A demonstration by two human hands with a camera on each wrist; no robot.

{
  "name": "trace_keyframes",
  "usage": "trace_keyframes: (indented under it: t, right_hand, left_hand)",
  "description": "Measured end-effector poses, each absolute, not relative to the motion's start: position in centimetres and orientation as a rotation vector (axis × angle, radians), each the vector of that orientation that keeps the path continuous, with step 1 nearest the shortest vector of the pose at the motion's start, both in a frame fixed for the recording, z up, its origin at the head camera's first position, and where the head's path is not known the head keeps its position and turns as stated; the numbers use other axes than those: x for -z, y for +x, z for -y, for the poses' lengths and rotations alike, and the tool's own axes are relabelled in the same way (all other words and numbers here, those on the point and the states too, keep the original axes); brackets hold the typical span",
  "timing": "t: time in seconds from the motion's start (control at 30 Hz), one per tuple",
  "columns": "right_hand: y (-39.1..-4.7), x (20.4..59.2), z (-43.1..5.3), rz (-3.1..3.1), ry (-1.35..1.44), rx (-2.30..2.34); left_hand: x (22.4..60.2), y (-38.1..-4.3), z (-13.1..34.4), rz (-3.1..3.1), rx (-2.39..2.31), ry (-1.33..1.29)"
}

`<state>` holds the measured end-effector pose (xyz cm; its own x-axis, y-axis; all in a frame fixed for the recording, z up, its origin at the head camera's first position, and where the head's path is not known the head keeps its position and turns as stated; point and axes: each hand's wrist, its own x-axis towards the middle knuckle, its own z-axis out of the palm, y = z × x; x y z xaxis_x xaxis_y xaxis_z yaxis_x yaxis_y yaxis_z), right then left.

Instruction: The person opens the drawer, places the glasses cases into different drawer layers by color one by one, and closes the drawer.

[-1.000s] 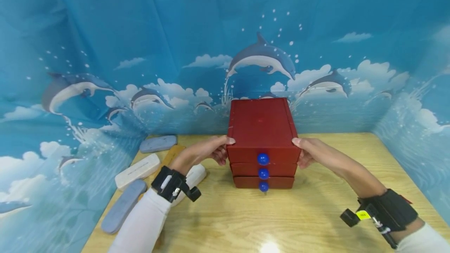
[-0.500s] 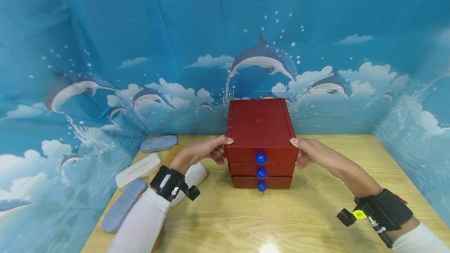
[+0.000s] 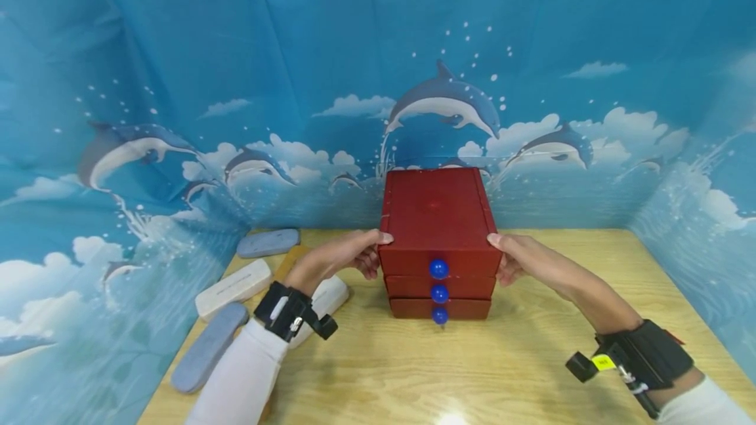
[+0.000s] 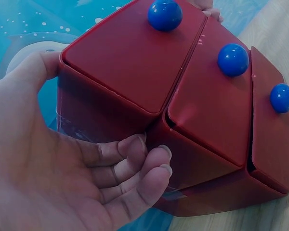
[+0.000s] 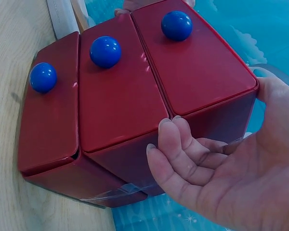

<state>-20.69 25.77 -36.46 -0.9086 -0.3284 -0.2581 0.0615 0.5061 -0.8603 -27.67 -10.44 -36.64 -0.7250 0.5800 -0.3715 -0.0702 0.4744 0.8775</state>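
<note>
At the far left, a grey-blue oblong case with rounded ends (image 3: 209, 347) lies slantwise along the left edge of the pale wood-grain tabletop (image 3: 378, 372). Beyond it sit a white oblong case (image 3: 233, 288) and, farthest back, a second grey-blue oblong case (image 3: 268, 242), nearly parallel to the back edge. An orange-tan flat piece (image 3: 293, 261) and another white rounded object (image 3: 327, 297) are partly hidden by the left forearm, leaving a gap of tabletop between the white one and the box.

The left hand (image 3: 357, 253) grips the near left top corner of the box, thumb over the top edge, other fingers bent against the side wall.

The glossy dark-red three-drawer box (image 3: 437, 208) stands upright just right of centre, well back on the tabletop. Its drawer fronts and three shiny blue ball knobs (image 3: 439, 269) face the person; its depth runs straight back toward the blue dolphin-print backdrop (image 3: 331, 51). Foreshortening hides which axis is longest. Narrow dark gaps show beside the middle and bottom fronts.

The right hand (image 3: 520, 258) mirrors the left at the near right corner: thumb on top, fingers curled at the side. A broad stretch of tabletop runs from the box to the right edge, crossed by the right forearm, and another extends in front of the knobs.
</note>
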Motion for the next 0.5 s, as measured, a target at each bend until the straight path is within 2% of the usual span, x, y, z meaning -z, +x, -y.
trace_keyframes:
  t: [0.5]
  right_hand:
    - [-20.85,36.04,-25.43,-2.348,-0.233,1.298]
  left_hand:
    - [36.85,-27.39,10.88,-2.066,-1.311,0.454]
